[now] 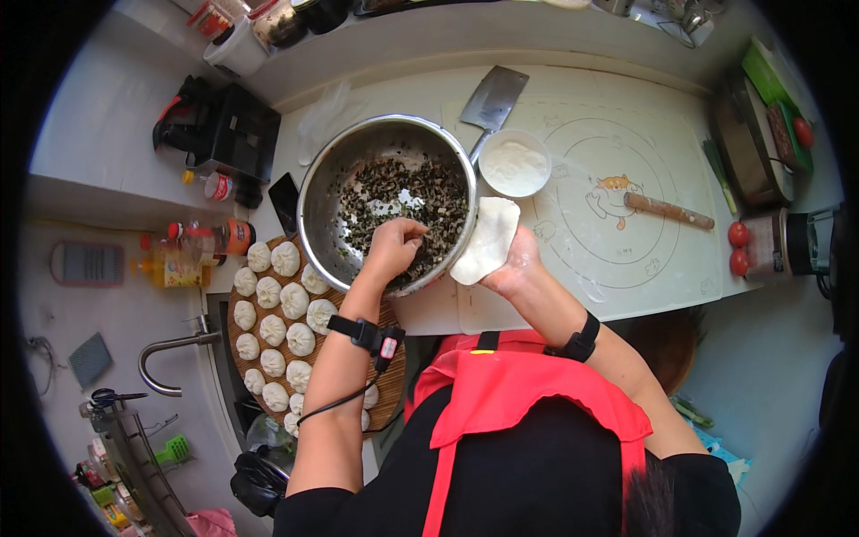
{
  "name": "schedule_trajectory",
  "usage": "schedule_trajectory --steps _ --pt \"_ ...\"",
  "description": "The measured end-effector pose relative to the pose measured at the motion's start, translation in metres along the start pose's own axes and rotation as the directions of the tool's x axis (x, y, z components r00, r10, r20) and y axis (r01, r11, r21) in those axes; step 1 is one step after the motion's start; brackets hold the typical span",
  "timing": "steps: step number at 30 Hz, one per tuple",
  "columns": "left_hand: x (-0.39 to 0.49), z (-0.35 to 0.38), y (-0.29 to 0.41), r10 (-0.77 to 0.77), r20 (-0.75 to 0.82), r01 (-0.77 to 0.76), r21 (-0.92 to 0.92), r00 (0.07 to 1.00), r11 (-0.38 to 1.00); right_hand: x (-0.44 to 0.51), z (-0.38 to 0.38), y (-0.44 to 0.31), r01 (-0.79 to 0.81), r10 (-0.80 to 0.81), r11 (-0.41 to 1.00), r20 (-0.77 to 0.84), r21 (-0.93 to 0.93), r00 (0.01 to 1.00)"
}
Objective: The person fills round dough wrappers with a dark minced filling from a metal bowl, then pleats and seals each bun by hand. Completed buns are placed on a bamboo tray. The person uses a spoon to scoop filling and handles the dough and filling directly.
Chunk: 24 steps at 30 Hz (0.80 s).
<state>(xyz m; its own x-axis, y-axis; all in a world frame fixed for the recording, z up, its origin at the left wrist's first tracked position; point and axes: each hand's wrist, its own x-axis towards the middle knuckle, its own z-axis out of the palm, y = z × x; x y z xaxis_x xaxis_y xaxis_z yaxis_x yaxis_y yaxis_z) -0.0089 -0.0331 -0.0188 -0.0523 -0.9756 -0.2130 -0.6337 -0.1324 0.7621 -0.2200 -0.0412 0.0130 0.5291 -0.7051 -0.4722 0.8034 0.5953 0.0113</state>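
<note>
Over the filling in a large steel bowl (303,201), my left hand (396,250) has its fingers curled; whether they hold anything cannot be told. The dark chopped filling (376,181) has green bits. My right hand (517,265) is palm up beside the bowl's right rim, holding a flat, floury dough wrapper (488,238) that hangs partly past the fingers. A white bowl of flour (515,164) stands just above it. Pleated buns (294,300) lie in rows on a round woven tray (396,376) under and beside my left forearm.
A cleaver (495,97) lies behind the flour bowl. On the printed mat (590,295) rests a wooden rolling pin (670,211). Tomatoes (739,234) and a blender (809,241) are at the right edge. Left are a phone (284,201), bottles (176,267) and a faucet (158,349).
</note>
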Motion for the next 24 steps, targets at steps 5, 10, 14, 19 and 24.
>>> schedule_trajectory --steps 5,10,14,19,24 --pt "-0.017 -0.003 0.016 -0.068 0.003 0.068 -0.079 0.998 0.995 0.000 -0.001 0.001 0.002 -0.002 1.000 0.000 0.000 1.000" --pt "-0.036 -0.002 0.039 -0.068 -0.071 0.059 -0.120 0.995 0.991 0.001 -0.001 0.002 0.003 -0.003 1.000 -0.030 0.011 1.000" --pt "-0.059 0.004 0.072 0.085 -0.251 -0.097 -0.036 0.964 0.995 0.003 -0.001 0.004 -0.003 0.003 1.000 0.020 0.030 1.000" --pt "-0.083 0.030 0.116 0.427 -0.209 -0.231 0.597 0.880 0.768 0.009 -0.007 -0.001 0.007 -0.008 1.000 -0.056 -0.015 0.998" --pt "-0.069 0.003 0.084 0.371 -0.397 -0.134 0.511 0.839 0.849 0.010 -0.017 -0.002 -0.050 0.050 0.998 0.011 0.050 0.999"
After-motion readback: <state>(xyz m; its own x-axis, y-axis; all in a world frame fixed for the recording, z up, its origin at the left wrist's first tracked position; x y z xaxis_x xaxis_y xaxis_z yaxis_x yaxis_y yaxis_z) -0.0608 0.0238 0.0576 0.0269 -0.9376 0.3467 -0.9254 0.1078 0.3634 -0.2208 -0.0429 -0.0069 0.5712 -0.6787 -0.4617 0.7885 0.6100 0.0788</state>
